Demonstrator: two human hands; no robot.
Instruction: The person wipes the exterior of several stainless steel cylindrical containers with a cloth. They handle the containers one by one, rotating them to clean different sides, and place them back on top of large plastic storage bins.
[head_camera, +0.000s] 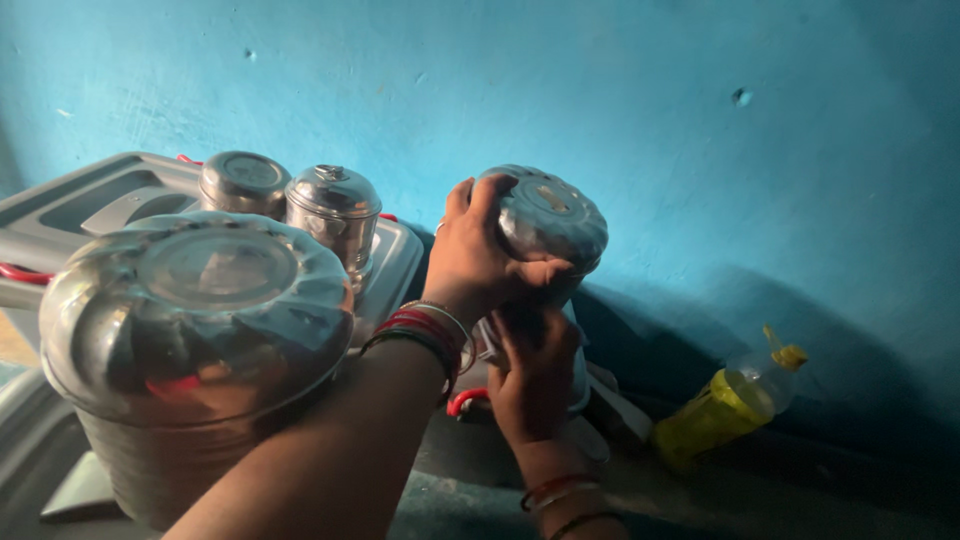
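Note:
My left hand (470, 262) reaches up from the lower left, bangles on the wrist, and grips the side of a ribbed steel bowl (555, 215) that is turned upside down near the blue wall. My right hand (532, 375) comes up from below and holds whatever is under that bowl, where a whitish container (580, 375) partly shows. What exactly sits under the bowl is hidden by both hands.
A large steel pot capped with an inverted steel bowl (200, 300) stands close at the left. Behind it, two small lidded steel canisters (243, 182) (333, 205) rest on a grey plastic box (95, 200). A plastic bottle of yellow liquid (725, 405) leans at the wall (700, 150).

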